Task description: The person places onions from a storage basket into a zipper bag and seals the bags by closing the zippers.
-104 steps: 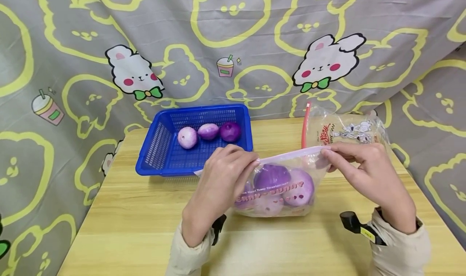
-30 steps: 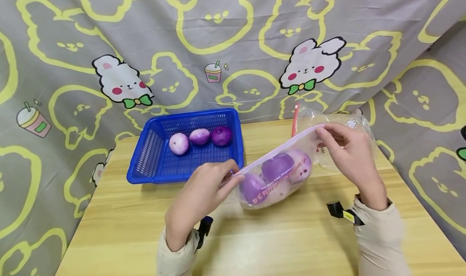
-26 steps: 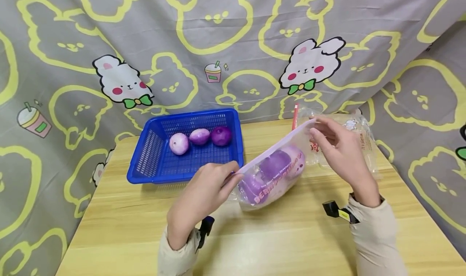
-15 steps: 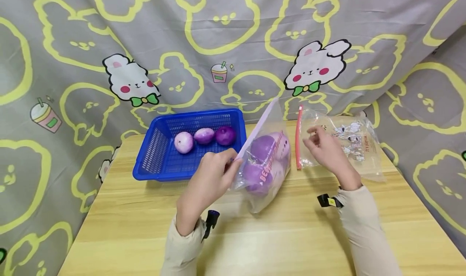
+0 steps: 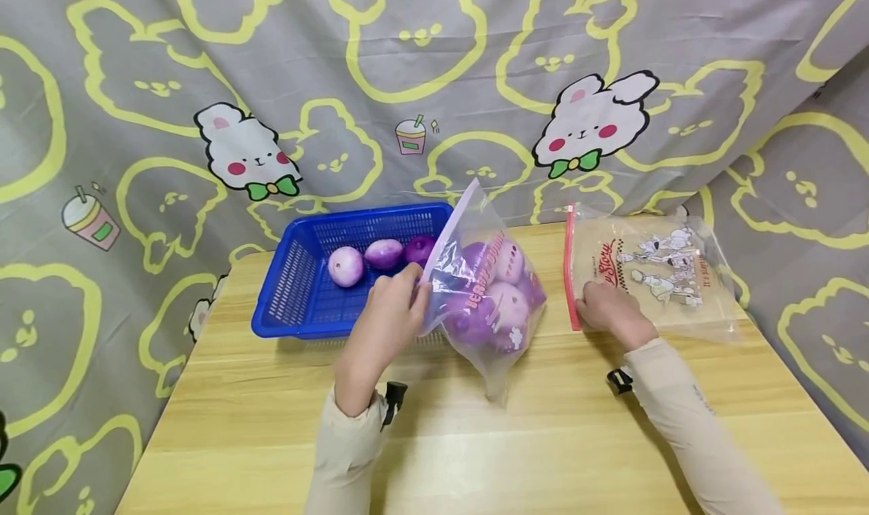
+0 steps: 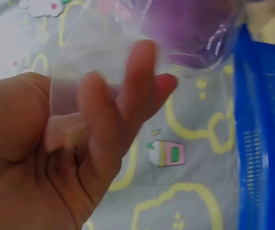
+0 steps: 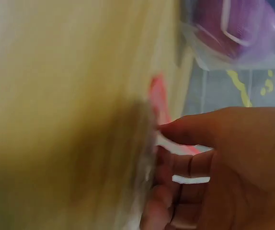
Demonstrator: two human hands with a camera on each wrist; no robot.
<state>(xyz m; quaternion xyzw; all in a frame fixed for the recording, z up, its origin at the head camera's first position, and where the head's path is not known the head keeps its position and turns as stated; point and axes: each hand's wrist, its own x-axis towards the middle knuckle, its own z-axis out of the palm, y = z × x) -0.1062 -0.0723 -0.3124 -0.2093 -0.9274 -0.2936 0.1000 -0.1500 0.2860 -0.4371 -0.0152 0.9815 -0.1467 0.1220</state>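
Note:
In the head view my left hand (image 5: 380,326) pinches one end of the pink zip strip of a clear zip bag (image 5: 498,372). The bag hangs tilted, several peeled purple onions (image 5: 509,304) inside it, partly over the right side of the blue basket. Thumb and fingers grip the plastic in the left wrist view. At the right, my right hand (image 5: 614,311) grips the lower left corner of a flat zip bag (image 5: 665,274) with a red zip strip. The right wrist view shows thumb and fingers closing on that red edge (image 7: 159,96), some of it blurred.
A blue plastic basket (image 5: 271,296) stands at the back left of the wooden table (image 5: 475,462). It holds purple onions (image 5: 346,266), one partly behind the filled bag. A patterned grey cloth (image 5: 462,47) hangs behind and at the sides.
My right hand has let go of the onion bag's zip strip and moved right and down to the red-zip bag. The onion bag has swung left and hangs from my left hand.

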